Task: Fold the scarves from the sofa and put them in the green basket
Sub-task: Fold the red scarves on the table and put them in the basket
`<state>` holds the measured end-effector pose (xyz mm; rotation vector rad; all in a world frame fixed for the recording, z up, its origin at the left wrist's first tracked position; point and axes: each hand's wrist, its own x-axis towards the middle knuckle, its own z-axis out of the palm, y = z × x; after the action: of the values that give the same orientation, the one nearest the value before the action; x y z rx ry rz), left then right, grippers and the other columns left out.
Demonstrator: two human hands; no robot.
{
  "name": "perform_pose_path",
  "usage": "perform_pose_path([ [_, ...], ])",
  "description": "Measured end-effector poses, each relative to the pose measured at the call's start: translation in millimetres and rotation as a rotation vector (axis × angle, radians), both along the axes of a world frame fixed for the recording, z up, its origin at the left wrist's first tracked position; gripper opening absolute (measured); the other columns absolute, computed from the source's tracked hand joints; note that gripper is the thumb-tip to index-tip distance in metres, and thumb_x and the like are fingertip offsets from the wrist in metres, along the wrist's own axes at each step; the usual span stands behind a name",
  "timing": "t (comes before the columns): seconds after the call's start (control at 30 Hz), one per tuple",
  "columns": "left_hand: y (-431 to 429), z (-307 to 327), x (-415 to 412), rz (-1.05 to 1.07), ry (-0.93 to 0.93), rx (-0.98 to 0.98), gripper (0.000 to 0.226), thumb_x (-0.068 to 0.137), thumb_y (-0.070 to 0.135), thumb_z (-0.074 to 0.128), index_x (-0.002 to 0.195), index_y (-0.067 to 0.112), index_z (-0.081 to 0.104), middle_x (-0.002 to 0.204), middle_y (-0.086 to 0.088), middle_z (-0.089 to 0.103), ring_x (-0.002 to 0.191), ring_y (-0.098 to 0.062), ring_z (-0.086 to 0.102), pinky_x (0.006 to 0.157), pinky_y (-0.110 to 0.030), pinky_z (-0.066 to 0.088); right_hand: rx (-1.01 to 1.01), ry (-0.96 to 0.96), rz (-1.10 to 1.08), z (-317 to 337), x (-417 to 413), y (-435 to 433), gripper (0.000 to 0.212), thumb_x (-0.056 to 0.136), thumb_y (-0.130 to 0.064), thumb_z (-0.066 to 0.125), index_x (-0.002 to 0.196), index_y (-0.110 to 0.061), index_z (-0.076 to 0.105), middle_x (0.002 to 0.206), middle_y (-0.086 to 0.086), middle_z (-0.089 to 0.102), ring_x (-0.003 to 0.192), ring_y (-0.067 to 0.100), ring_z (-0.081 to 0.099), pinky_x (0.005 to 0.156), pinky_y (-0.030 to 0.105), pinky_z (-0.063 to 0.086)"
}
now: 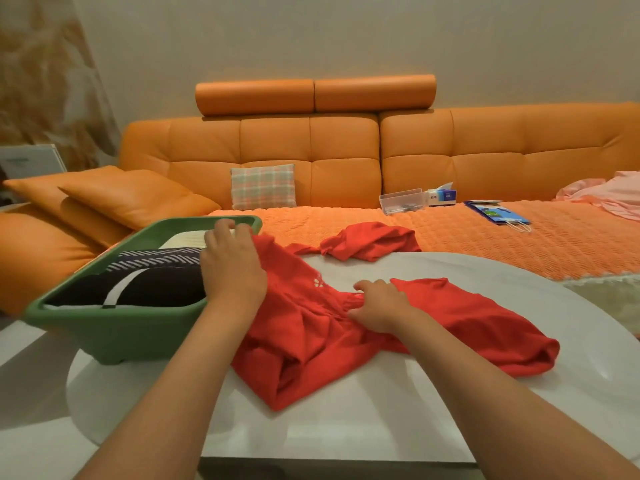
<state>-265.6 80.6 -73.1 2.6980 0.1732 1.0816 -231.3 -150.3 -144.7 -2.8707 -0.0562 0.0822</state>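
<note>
Red scarf point(311, 334) is spread loose and rumpled on the surface point(346, 427), with the far end trailing off onto the sofa point(346, 150). No clean fold yet.

Right hand point(381, 306) pinches the bunched middle of it. Left hand point(232, 268) sits on the scarf's left end, just by the basket point(114, 317) rim, with fingers curled. We can't tell if that is a grip or just a press, since the fingertips are half hidden.

Progress: the basket already holds folded scarves point(145, 289), one black with a white stripe, one dark striped, one cream. We read the red one as the last, as we spot no other scarf on the sofa. Left to do: pull it fully onto the surface, flatten, fold, drop in.

The surface is white and round, and the basket stands on its left edge.

The room has an orange sofa with a knit throw point(485, 237). On it are a plaid cushion point(263, 187), a clear box point(401, 200), tissues point(442, 195), a blue bag point(497, 213), and a pink cloth point(602, 195) at far right.
</note>
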Motion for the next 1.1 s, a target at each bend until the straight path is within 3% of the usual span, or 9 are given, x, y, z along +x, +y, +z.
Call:
perform_pose_path([
  [0.1, -17.2, -10.5, 4.8, -0.386, 0.039, 0.15, 0.064, 0.07, -0.005, 0.056, 0.128, 0.023, 0.059, 0.136, -0.005, 0.051, 0.123, -0.03, 0.047, 0.101, -0.045, 0.041, 0.093, -0.007, 0.094, -4.2, 2.3, 0.2, 0.071, 0.084, -0.033, 0.063, 0.15, -0.027, 0.038, 0.149, 0.012, 0.041, 0.137, 0.031, 0.04, 0.113, 0.041, 0.035],
  [0.17, -32.9, -26.8, 6.9, -0.612, 0.359, 0.231, 0.06, 0.08, 0.005, 0.055, 0.132, 0.035, 0.059, 0.145, 0.003, 0.049, 0.133, -0.023, 0.044, 0.11, -0.041, 0.036, 0.208, 0.067, 0.185, -4.9, -4.5, -0.1, 0.085, 0.082, -0.027, 0.067, 0.156, -0.024, 0.025, 0.156, 0.011, 0.033, 0.141, 0.026, 0.037, 0.113, 0.034, 0.035],
  [0.27, -39.4, -57.1, 12.9, -0.509, 0.787, 0.426, 0.048, 0.094, 0.038, 0.051, 0.142, 0.042, 0.048, 0.157, 0.002, 0.036, 0.142, -0.024, 0.034, 0.117, -0.045, 0.025, 0.204, 0.225, 0.253, -10.4, -14.6, -8.1, 0.118, 0.077, -0.043, 0.079, 0.16, -0.027, -0.004, 0.165, 0.0, 0.015, 0.149, 0.019, 0.024, 0.12, 0.035, 0.025],
  [0.37, -37.7, -70.5, 19.3, -0.39, 0.986, 0.358, 0.06, 0.097, 0.058, 0.04, 0.153, 0.042, 0.026, 0.164, -0.003, 0.017, 0.148, -0.03, 0.02, 0.118, -0.054, 0.016, 0.119, 0.254, 0.201, -10.3, -11.3, -35.2, 0.11, 0.085, -0.046, 0.072, 0.158, -0.031, -0.009, 0.167, -0.001, 0.01, 0.151, 0.021, 0.02, 0.122, 0.037, 0.021],
  [0.6, -54.5, -65.7, 28.7, -0.076, 0.693, 0.388, 0.055, 0.101, 0.049, 0.027, 0.151, 0.028, 0.028, 0.143, -0.011, 0.048, 0.13, -0.037, 0.044, 0.107, -0.049, 0.026, -0.478, -0.075, -0.012, -15.7, -9.4, -94.3, 0.086, 0.093, -0.021, 0.051, 0.159, -0.021, -0.004, 0.159, 0.016, 0.025, 0.147, 0.035, 0.023, 0.118, 0.052, 0.021],
  [0.73, -54.5, -69.8, 34.7, -0.456, 0.613, 0.279, 0.04, 0.094, 0.056, 0.045, 0.126, 0.034, 0.057, 0.124, 0.0, 0.056, 0.115, -0.024, 0.053, 0.101, -0.041, 0.035, -0.125, -0.234, 0.261, -7.1, -19.0, -79.8, 0.062, 0.079, -0.025, 0.061, 0.138, -0.025, 0.045, 0.138, 0.006, 0.045, 0.126, 0.027, 0.046, 0.104, 0.037, 0.038],
  [0.83, -58.4, -71.0, 22.7, -0.783, 0.821, 0.132, 0.04, 0.081, 0.047, 0.07, 0.119, 0.034, 0.063, 0.115, 0.006, 0.059, 0.105, -0.017, 0.056, 0.094, -0.032, 0.045, 0.085, -0.107, 0.343, -7.8, -30.5, -67.1, 0.044, 0.075, -0.029, 0.068, 0.113, -0.024, 0.047, 0.115, 0.0, 0.046, 0.105, 0.022, 0.05, 0.087, 0.034, 0.041],
  [0.97, -49.3, -70.6, 27.3, -0.665, 0.489, 0.119, 0.034, 0.081, -0.001, 0.055, 0.093, 0.022, 0.077, 0.103, -0.003, 0.066, 0.099, -0.026, 0.062, 0.084, -0.031, 0.048, 0.201, 0.027, 0.272, -12.4, -35.4, -82.0, 0.091, 0.073, -0.054, 0.072, 0.147, -0.031, 0.025, 0.147, 0.0, 0.036, 0.136, 0.02, 0.04, 0.112, 0.035, 0.033],
  [1.1, -22.2, -42.5, 34.2, -0.416, 0.153, 0.011, 0.034, 0.074, -0.011, 0.055, 0.053, 0.016, 0.059, 0.086, -0.004, 0.056, 0.079, -0.026, 0.057, 0.067, -0.033, 0.049, 0.103, 0.099, 0.231, -12.1, -38.7, -96.0, 0.11, 0.066, -0.069, 0.073, 0.152, -0.039, 0.013, 0.154, -0.001, 0.03, 0.141, 0.02, 0.036, 0.116, 0.039, 0.03],
])
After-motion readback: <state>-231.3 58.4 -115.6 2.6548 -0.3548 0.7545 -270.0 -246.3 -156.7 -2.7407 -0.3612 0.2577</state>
